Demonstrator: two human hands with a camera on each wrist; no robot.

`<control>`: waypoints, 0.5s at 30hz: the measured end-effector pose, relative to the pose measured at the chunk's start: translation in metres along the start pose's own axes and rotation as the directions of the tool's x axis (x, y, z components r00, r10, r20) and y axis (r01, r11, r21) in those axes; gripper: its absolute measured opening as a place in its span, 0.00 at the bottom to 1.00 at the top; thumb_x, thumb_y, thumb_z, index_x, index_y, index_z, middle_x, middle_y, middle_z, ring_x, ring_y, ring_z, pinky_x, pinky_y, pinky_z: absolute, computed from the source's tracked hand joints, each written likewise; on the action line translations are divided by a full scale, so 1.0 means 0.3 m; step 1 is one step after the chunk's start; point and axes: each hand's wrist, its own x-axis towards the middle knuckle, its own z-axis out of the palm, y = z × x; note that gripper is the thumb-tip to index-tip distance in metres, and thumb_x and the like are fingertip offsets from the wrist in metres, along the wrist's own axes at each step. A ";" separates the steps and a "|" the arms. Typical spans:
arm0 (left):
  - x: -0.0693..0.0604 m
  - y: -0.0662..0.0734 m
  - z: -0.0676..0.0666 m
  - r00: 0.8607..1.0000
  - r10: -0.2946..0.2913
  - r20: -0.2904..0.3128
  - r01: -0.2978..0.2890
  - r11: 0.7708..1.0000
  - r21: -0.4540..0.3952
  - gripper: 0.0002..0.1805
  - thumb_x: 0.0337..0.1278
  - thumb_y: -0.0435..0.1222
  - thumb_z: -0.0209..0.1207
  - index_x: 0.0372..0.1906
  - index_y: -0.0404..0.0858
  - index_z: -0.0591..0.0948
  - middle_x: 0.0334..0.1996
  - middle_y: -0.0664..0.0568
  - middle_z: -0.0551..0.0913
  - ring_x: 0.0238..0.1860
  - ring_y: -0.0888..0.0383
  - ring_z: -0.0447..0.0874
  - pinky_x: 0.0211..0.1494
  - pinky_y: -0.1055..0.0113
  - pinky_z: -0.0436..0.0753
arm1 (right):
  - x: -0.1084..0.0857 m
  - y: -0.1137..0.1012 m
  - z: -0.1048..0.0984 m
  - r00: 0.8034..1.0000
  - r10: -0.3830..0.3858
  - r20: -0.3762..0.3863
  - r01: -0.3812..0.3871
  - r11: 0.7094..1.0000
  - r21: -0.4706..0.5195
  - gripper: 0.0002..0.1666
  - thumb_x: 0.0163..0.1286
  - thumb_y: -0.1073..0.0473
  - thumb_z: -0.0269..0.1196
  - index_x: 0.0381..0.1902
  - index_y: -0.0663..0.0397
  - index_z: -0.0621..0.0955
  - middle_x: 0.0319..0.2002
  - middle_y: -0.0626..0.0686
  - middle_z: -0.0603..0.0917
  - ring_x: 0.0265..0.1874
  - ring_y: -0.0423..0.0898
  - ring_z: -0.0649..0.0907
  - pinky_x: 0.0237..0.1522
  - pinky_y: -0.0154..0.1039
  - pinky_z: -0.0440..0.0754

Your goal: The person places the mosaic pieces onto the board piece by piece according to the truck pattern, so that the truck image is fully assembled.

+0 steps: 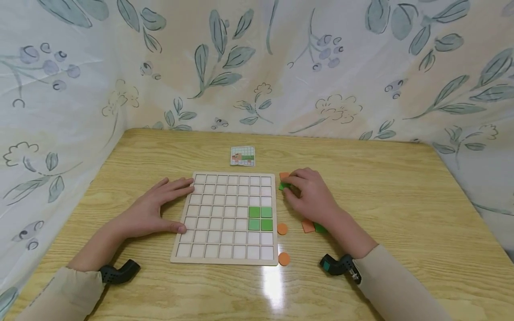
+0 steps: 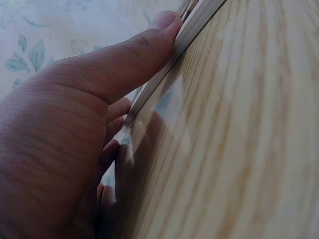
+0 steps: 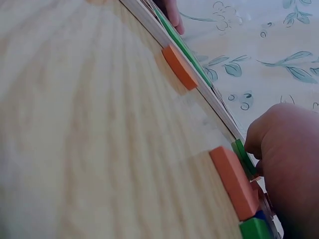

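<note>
A wooden grid board [image 1: 225, 261] lies on the table, with green square tiles [image 1: 254, 212] in several cells near its right side. My left hand [image 1: 146, 214], fingers spread, touches the board's left edge; in the left wrist view the thumb of this hand [image 2: 60, 119] rests against the board's side [image 2: 185, 42]. Beyond the board's upper right edge, my right hand [image 1: 313, 194] pinches a green tile [image 1: 283, 186] beside an orange tile [image 1: 284, 175]. The right wrist view shows that green tile [image 3: 244, 158] at the fingertips of the hand [image 3: 294, 159].
Two orange round pieces [image 1: 282, 229] [image 1: 283, 259] lie along the board's right edge. An orange square [image 1: 308, 226] and a green piece [image 1: 320, 228] lie beneath the right wrist. A small card with a grid picture [image 1: 242, 156] lies behind the board. A patterned curtain [image 1: 281, 67] borders the table.
</note>
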 end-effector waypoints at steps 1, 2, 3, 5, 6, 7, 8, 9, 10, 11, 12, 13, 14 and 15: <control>0.000 0.001 0.000 1.000 -0.002 0.001 0.002 1.000 -0.002 0.56 0.53 0.58 0.81 0.84 0.42 0.71 0.86 0.47 0.63 0.84 0.41 0.59 0.90 0.50 0.41 | -0.001 0.000 -0.002 1.000 0.003 0.003 -0.003 1.000 -0.002 0.13 0.68 0.65 0.73 0.49 0.63 0.93 0.44 0.57 0.90 0.45 0.58 0.85 0.53 0.57 0.84; 0.001 0.002 0.000 1.000 -0.003 0.002 0.003 1.000 -0.002 0.56 0.53 0.58 0.81 0.84 0.42 0.71 0.86 0.47 0.63 0.85 0.41 0.59 0.90 0.49 0.41 | -0.001 0.001 -0.004 1.000 0.004 0.006 -0.004 1.000 -0.003 0.13 0.68 0.65 0.74 0.49 0.63 0.93 0.43 0.58 0.90 0.44 0.58 0.85 0.53 0.57 0.84; 0.001 0.003 0.000 1.000 -0.004 0.003 0.004 1.000 -0.003 0.56 0.53 0.58 0.81 0.84 0.42 0.71 0.86 0.47 0.62 0.85 0.41 0.59 0.90 0.49 0.41 | -0.002 0.001 -0.005 1.000 0.005 0.009 -0.005 1.000 -0.004 0.12 0.68 0.65 0.74 0.49 0.63 0.93 0.43 0.58 0.90 0.44 0.58 0.85 0.53 0.57 0.84; 0.001 0.004 0.000 1.000 -0.009 0.003 0.009 1.000 -0.006 0.56 0.53 0.58 0.81 0.84 0.42 0.71 0.86 0.47 0.62 0.85 0.41 0.59 0.90 0.49 0.41 | -0.002 0.001 -0.006 1.000 0.006 0.019 -0.006 1.000 -0.011 0.12 0.69 0.64 0.74 0.48 0.63 0.93 0.44 0.58 0.90 0.45 0.58 0.85 0.54 0.57 0.83; 0.001 0.005 0.000 1.000 -0.010 0.003 0.010 1.000 -0.005 0.57 0.52 0.58 0.81 0.84 0.42 0.71 0.86 0.47 0.62 0.85 0.41 0.59 0.90 0.48 0.41 | -0.001 0.001 -0.006 1.000 0.007 0.023 -0.006 1.000 -0.015 0.12 0.69 0.64 0.74 0.48 0.62 0.93 0.44 0.58 0.90 0.45 0.58 0.85 0.54 0.58 0.83; 0.001 0.005 0.000 1.000 -0.012 0.004 0.012 1.000 -0.005 0.57 0.52 0.58 0.81 0.84 0.42 0.71 0.86 0.47 0.62 0.85 0.41 0.59 0.90 0.48 0.41 | -0.001 0.002 -0.006 1.000 0.007 0.026 -0.007 1.000 -0.019 0.11 0.69 0.64 0.74 0.48 0.62 0.93 0.44 0.58 0.90 0.45 0.58 0.85 0.54 0.58 0.83; 0.000 0.006 0.001 1.000 -0.014 0.004 0.014 1.000 -0.005 0.57 0.52 0.58 0.81 0.84 0.42 0.71 0.86 0.47 0.62 0.85 0.41 0.58 0.90 0.48 0.41 | -0.001 0.003 -0.005 1.000 0.008 0.028 -0.007 1.000 -0.024 0.11 0.69 0.64 0.74 0.47 0.62 0.93 0.44 0.58 0.90 0.45 0.58 0.85 0.55 0.58 0.83; 0.000 0.007 0.001 1.000 -0.014 0.004 0.014 1.000 -0.006 0.57 0.52 0.58 0.81 0.84 0.42 0.71 0.86 0.47 0.62 0.85 0.41 0.58 0.90 0.48 0.41 | -0.002 0.004 -0.005 1.000 0.008 0.030 -0.007 1.000 -0.028 0.11 0.69 0.63 0.74 0.47 0.61 0.93 0.44 0.57 0.90 0.45 0.58 0.85 0.55 0.58 0.83; 0.000 0.007 0.000 1.000 -0.014 0.004 0.014 1.000 -0.006 0.57 0.52 0.58 0.81 0.84 0.42 0.71 0.86 0.47 0.62 0.85 0.41 0.58 0.90 0.48 0.41 | -0.002 0.005 -0.004 0.999 0.009 0.031 -0.008 0.999 -0.033 0.11 0.69 0.63 0.74 0.47 0.61 0.93 0.44 0.57 0.89 0.45 0.58 0.85 0.55 0.58 0.83; 0.000 0.007 0.000 1.000 -0.013 0.004 0.013 1.000 -0.005 0.57 0.52 0.58 0.81 0.84 0.42 0.71 0.86 0.47 0.62 0.85 0.41 0.59 0.90 0.48 0.41 | -0.002 0.007 -0.002 0.999 0.009 0.030 -0.008 0.999 -0.034 0.11 0.69 0.63 0.74 0.47 0.61 0.93 0.44 0.57 0.89 0.45 0.58 0.85 0.55 0.58 0.83; 0.001 0.008 0.000 1.000 -0.013 0.004 0.013 1.000 -0.004 0.56 0.52 0.58 0.81 0.84 0.42 0.71 0.86 0.47 0.62 0.85 0.41 0.59 0.90 0.48 0.41 | -0.002 0.007 -0.002 0.999 0.011 0.031 -0.010 0.999 -0.036 0.11 0.69 0.63 0.74 0.47 0.60 0.93 0.44 0.57 0.89 0.45 0.58 0.85 0.55 0.58 0.83; 0.000 0.008 0.000 1.000 -0.013 0.005 0.013 1.000 -0.003 0.57 0.52 0.58 0.81 0.84 0.42 0.71 0.86 0.46 0.62 0.85 0.40 0.58 0.90 0.49 0.41 | -0.003 0.007 -0.002 0.999 0.011 0.032 -0.010 0.999 -0.036 0.11 0.69 0.63 0.74 0.47 0.60 0.93 0.44 0.57 0.89 0.45 0.58 0.85 0.55 0.57 0.82; 0.000 0.008 -0.001 1.000 -0.012 0.004 0.012 1.000 -0.003 0.57 0.52 0.58 0.81 0.84 0.42 0.71 0.86 0.46 0.62 0.85 0.40 0.58 0.90 0.49 0.41 | -0.003 0.007 -0.002 0.999 0.011 0.033 -0.010 0.999 -0.038 0.11 0.69 0.63 0.74 0.47 0.60 0.93 0.44 0.57 0.89 0.45 0.58 0.85 0.55 0.57 0.82; 0.001 0.008 0.000 1.000 -0.011 0.004 0.011 1.000 -0.002 0.57 0.52 0.58 0.81 0.84 0.41 0.71 0.86 0.46 0.62 0.85 0.40 0.58 0.90 0.49 0.41 | -0.003 0.007 -0.002 0.999 0.013 0.036 -0.012 0.999 -0.038 0.11 0.69 0.63 0.74 0.47 0.60 0.93 0.44 0.57 0.89 0.45 0.58 0.84 0.55 0.57 0.82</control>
